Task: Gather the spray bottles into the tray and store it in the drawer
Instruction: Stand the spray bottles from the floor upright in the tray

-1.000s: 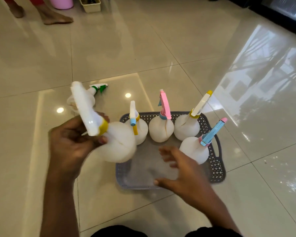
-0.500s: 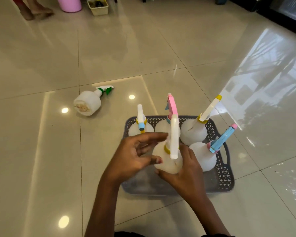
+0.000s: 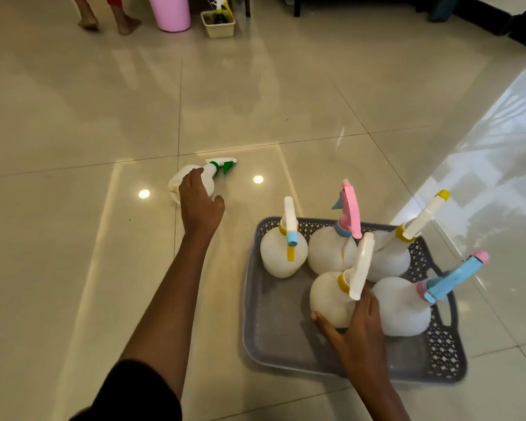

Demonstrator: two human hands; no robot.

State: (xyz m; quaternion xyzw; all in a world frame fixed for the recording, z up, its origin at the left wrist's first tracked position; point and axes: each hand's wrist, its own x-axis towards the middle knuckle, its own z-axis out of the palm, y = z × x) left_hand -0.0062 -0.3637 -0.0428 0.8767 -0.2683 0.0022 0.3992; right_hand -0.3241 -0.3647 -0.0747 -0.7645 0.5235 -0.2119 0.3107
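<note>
A grey perforated tray sits on the tiled floor at lower right with several white spray bottles standing in it. My right hand is wrapped around the front one, a white bottle with a yellow collar. A bottle with a pink trigger and one with a blue trigger stand beside it. To the left, a white bottle with a green nozzle lies on its side on the floor. My left hand rests on top of it, fingers curled over its body.
At the back stand a pink bin and a small cream basket holding another spray bottle. A person's bare feet are at the far left. Dark furniture legs line the back right.
The yellow-collared bottle went from my left hand into the tray, where my right hand now holds it. My left hand let go and reached out left to the green-nozzle bottle on the floor.
</note>
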